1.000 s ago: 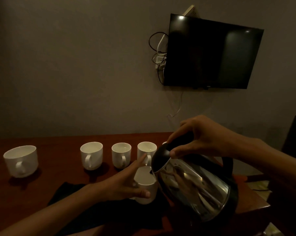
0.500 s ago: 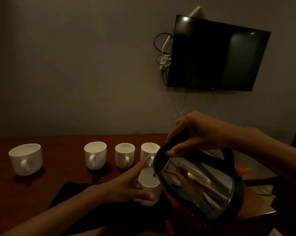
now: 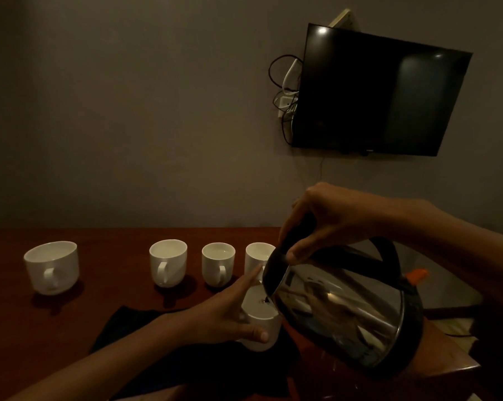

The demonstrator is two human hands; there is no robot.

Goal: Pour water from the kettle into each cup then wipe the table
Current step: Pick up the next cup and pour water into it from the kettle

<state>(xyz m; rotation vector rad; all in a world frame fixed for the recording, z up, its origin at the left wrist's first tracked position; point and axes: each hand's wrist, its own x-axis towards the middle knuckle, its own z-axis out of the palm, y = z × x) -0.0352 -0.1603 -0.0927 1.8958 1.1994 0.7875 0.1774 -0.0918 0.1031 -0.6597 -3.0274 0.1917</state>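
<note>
Kettle [image 3: 340, 316] spout over nearest cup [image 3: 262, 321]

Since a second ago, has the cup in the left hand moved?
No. The held cup stays just in front of the row's right-end cup, the left hand around it.

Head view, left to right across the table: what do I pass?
Wide cup → second cup → third cup → fourth cup, partly hidden → kettle, tilted in the right hand. Left out: the held cup in the left hand, which overlaps the fourth cup.
</note>
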